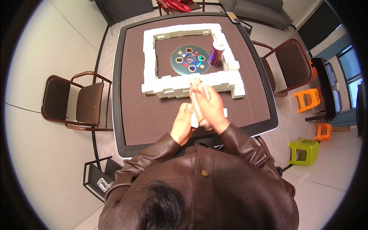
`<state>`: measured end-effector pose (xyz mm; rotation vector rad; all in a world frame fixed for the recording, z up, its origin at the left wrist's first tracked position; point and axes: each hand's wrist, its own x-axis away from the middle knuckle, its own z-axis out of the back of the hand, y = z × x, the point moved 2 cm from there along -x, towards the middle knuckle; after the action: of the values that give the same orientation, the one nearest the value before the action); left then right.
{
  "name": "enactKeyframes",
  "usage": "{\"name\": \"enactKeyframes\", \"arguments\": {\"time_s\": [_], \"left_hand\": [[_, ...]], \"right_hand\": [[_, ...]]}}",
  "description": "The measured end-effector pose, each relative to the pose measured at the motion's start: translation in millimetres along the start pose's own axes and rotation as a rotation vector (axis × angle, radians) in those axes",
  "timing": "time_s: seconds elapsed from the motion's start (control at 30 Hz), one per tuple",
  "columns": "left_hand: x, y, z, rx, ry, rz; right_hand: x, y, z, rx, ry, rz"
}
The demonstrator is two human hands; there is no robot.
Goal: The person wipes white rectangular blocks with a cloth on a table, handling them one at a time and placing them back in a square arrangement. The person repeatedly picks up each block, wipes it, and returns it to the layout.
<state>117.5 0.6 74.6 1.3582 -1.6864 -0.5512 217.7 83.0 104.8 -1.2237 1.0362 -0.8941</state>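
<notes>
Close to my body, above the near part of the mahjong table (149, 120), my left hand (181, 123) holds white mahjong tiles (195, 120); how many is hidden. My right hand (214, 107) grips a pale, crumpled cloth (196, 93) that lies against those tiles, blurred by motion. Just right of that hand another white tile (225, 112) partly shows. Beyond both hands, stacked mahjong tiles (172, 86) form a square wall. Inside it are a round control panel with dice (190, 59) and, by the right side, an upright purple spray can with a white top (216, 54).
The table has a raised black rim (120, 86), with a small device (233, 17) at its far right corner. Brown armchairs stand left (89, 103) and right (293, 64). A black side cart (99, 175) is at lower left, plastic stools (304, 151) at right.
</notes>
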Motion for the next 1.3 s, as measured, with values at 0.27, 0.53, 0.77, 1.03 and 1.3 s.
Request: {"name": "enactKeyframes", "arguments": {"time_s": [0.27,0.53,0.77,1.03,1.3], "left_hand": [[-7.5,14.9,9.3,-0.148,-0.158,-0.246],[4.7,42.1,-9.2,-0.003,-0.353,-0.243],[-19.0,33.0,17.1,0.591,-0.206,-0.007],[-9.9,18.3,-12.8,-0.02,-0.005,-0.144],[-42.8,23.6,-12.9,0.503,0.013,0.086]], "right_hand": [[-3.8,0.5,29.3,-0.668,-0.2,-0.511],[7.7,41.7,5.5,-0.486,-0.093,-0.484],[7.5,0.2,26.7,-0.514,0.057,-0.22],[-25.2,0.7,-6.6,-0.457,-0.21,-0.306],[12.9,5.5,-10.0,0.313,0.087,0.373]]}}
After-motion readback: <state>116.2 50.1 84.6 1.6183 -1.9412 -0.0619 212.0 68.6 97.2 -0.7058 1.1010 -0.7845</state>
